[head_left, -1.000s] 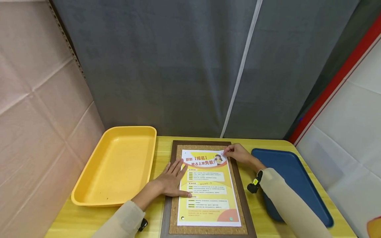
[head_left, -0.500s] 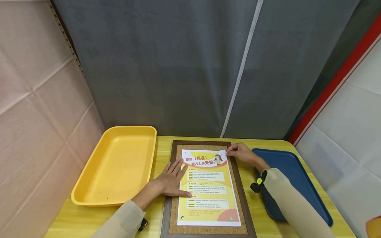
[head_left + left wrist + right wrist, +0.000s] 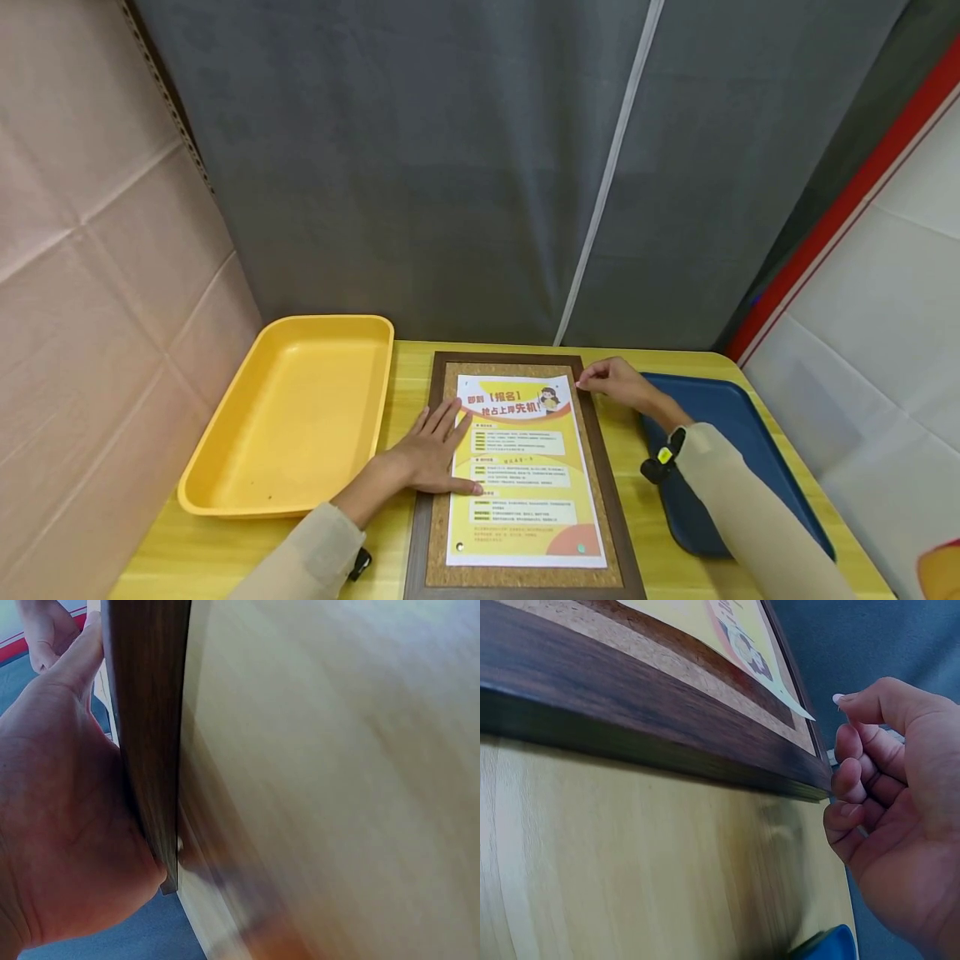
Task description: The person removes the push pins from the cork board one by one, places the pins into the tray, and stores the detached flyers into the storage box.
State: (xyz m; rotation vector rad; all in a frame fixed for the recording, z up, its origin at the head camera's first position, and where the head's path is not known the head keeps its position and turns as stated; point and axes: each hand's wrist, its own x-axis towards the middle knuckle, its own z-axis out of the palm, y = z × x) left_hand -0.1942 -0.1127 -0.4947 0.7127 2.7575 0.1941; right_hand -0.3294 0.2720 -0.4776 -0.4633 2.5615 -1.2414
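My left hand lies flat with spread fingers on the left edge of a yellow printed poster. The left wrist view shows the palm beside the board's dark frame. The poster lies on a cork board. Just off its top right corner, my right hand pinches a tiny white-headed thumbtack between thumb and forefinger, with a thin point below the head. In the right wrist view that poster corner stands slightly off the cork. Small tacks sit at the poster's bottom left and bottom right corners.
A deep yellow tray stands left of the board on the wood-look table. A dark blue tray lies to the right, partly under the right forearm. A grey curtain hangs behind the table.
My right hand has drawn away to the right from the poster's top right corner, and the thumbtack now shows at its fingertips. The left hand has stayed in place on the poster.
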